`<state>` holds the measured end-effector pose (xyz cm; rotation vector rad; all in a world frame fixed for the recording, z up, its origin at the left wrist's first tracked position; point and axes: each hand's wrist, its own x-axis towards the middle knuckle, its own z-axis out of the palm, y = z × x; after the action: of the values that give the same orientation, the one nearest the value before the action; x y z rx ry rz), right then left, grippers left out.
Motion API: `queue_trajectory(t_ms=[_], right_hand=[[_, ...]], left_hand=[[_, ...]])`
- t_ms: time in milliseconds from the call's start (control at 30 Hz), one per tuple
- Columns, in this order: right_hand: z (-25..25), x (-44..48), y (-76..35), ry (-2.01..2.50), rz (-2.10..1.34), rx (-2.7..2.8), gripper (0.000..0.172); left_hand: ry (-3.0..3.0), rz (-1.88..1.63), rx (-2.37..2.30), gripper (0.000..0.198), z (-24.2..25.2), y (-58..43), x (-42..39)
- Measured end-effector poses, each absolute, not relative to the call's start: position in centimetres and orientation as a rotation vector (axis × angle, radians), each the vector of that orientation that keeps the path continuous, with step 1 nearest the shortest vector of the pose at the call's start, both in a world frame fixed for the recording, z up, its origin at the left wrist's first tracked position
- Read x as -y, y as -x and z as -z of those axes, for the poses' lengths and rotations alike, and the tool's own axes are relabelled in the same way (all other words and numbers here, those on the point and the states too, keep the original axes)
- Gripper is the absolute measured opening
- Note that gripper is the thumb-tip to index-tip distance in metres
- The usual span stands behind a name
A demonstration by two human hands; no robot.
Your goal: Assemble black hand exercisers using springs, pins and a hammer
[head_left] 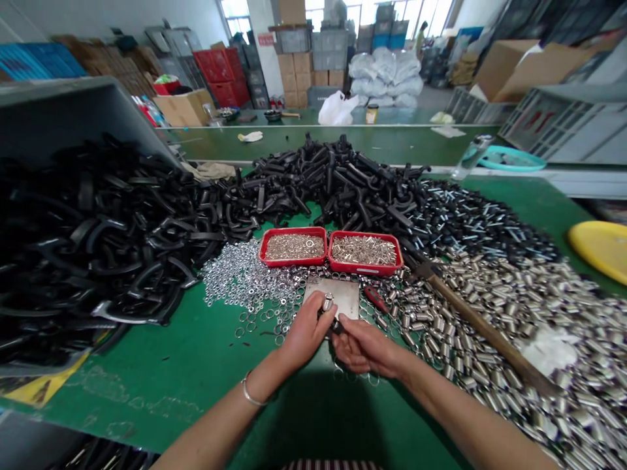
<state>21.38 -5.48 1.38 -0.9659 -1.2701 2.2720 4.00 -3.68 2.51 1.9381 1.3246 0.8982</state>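
My left hand (306,329) is closed around a small metal spring piece (328,302) that pokes up above its fingers. My right hand (362,344) pinches a small dark part (337,326) right against the left hand's fingers. Both hands meet over the near edge of a flat grey metal plate (343,294) lying on the green table (186,365). A bracelet sits on my left wrist. Loose washers and rings (245,281) lie scattered just left of the hands.
Two red trays (294,247) (365,252) of small metal parts stand behind the plate. Black curved handles (98,235) pile up left and at the back. Metal springs (490,307) cover the right side, with a wooden-handled hammer (480,326) across them. A yellow dish (602,248) sits far right.
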Motion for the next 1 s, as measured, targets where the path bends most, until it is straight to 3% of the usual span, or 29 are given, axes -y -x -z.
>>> queue_trajectory(t_ms=[100,167,233,433,533,633,767,1000], right_hand=[[-1.3,5.2,-22.0,1.239,-1.856,1.635,0.059],[-2.0,4.9,-22.9,1.434,-1.34,1.918,0.044],[-3.0,4.8,-24.3,1.493,-1.039,2.044,0.03],[-5.2,5.6,-31.1,1.551,-1.084,1.884,0.036],[-4.9,5.5,-34.4,1.65,-1.053,1.78,0.04],[-3.9,5.1,-37.5,1.759,-0.63,1.884,0.037],[-2.1,5.1,-40.8,1.865,-0.024,2.081,0.03],[-0.4,4.7,-42.3,1.914,0.277,2.233,0.033]], left_hand=[[-2.053,-0.666,-1.255,0.023,-2.3,-3.9,1.8],[-2.209,-0.483,-1.198,0.022,-1.9,-4.1,0.2],[-2.371,-0.366,-1.186,0.021,-1.9,-4.6,-1.4],[-2.586,-0.496,-1.277,0.02,-5.2,-7.6,-6.9],[-2.633,-0.258,-1.523,0.016,-6.6,-9.5,-10.7],[-2.607,-0.072,-1.604,0.014,-6.5,-10.8,-13.3],[-2.596,-0.07,-1.633,0.015,-5.6,-10.7,-13.8],[-2.447,-0.277,-1.734,0.025,-5.4,-9.3,-13.2]])
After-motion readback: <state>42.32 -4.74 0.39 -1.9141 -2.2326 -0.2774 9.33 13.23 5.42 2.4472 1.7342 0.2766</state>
